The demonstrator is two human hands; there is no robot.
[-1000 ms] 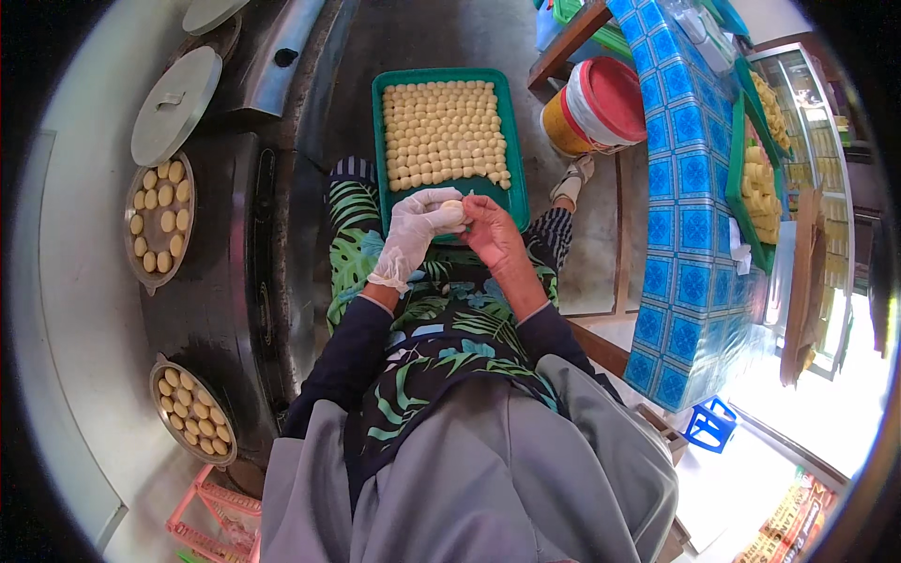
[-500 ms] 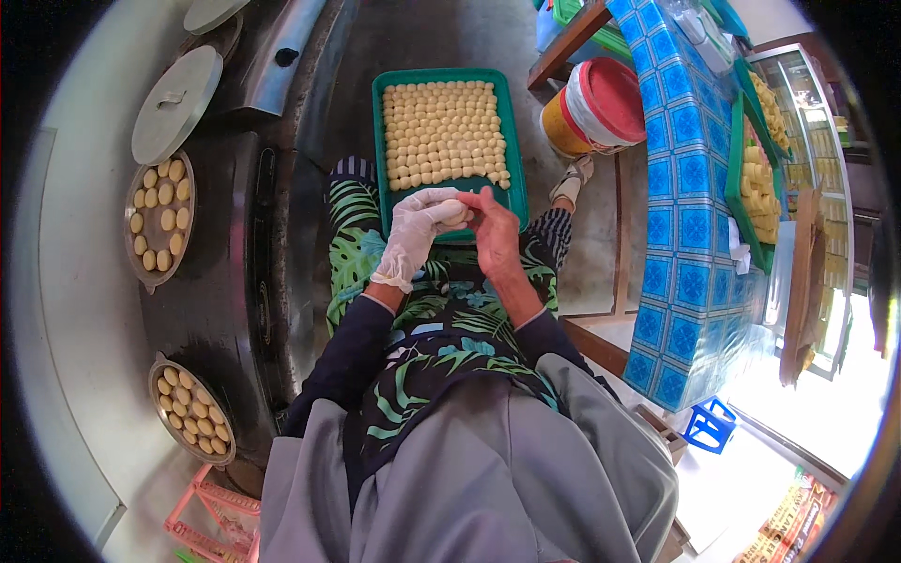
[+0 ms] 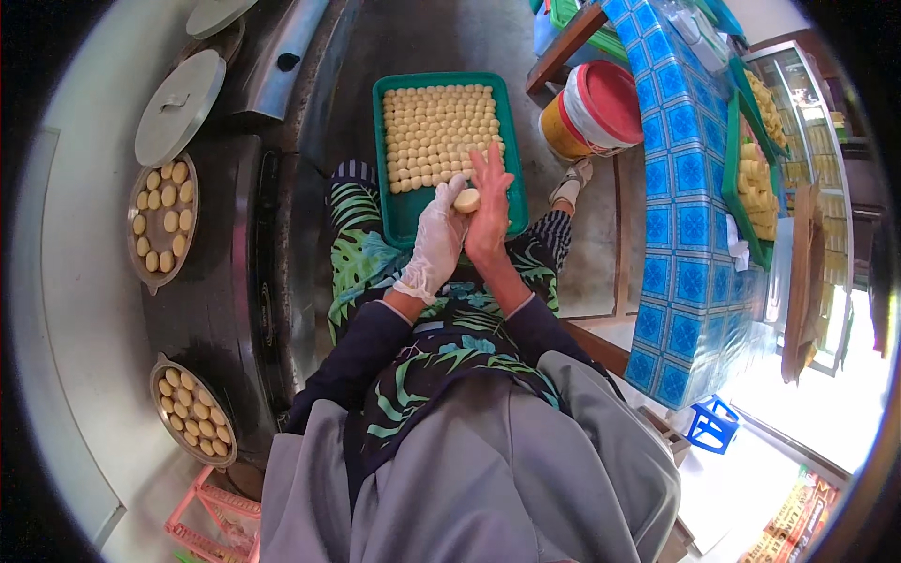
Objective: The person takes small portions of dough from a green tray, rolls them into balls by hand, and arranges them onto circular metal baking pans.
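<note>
A round, pale dough ball [image 3: 466, 200] sits between my two hands, just over the near end of a green tray [image 3: 398, 218]. My left hand [image 3: 435, 242], in a thin white glove, holds it at the thumb and fingers. Bare and flat, my right hand [image 3: 489, 218] has its fingers stretched out toward the tray, the palm side against or very near the ball. Rows of small dough balls [image 3: 436, 136] fill most of the tray beyond my hands. My right fingers cover part of the tray's near right corner.
To the left, a dark stove [image 3: 221, 310] carries a round pan [image 3: 156, 263] and a nearer pan [image 3: 165, 371], both with dough balls. A metal lid [image 3: 178, 113] leans behind them. On the right stand a lidded bucket [image 3: 601, 108] and a table with a blue checked cloth [image 3: 671, 253].
My right fingers have straightened from a curl around the ball to a flat hand pointing forward. My left hand has shifted right, and the dough ball now shows more plainly.
</note>
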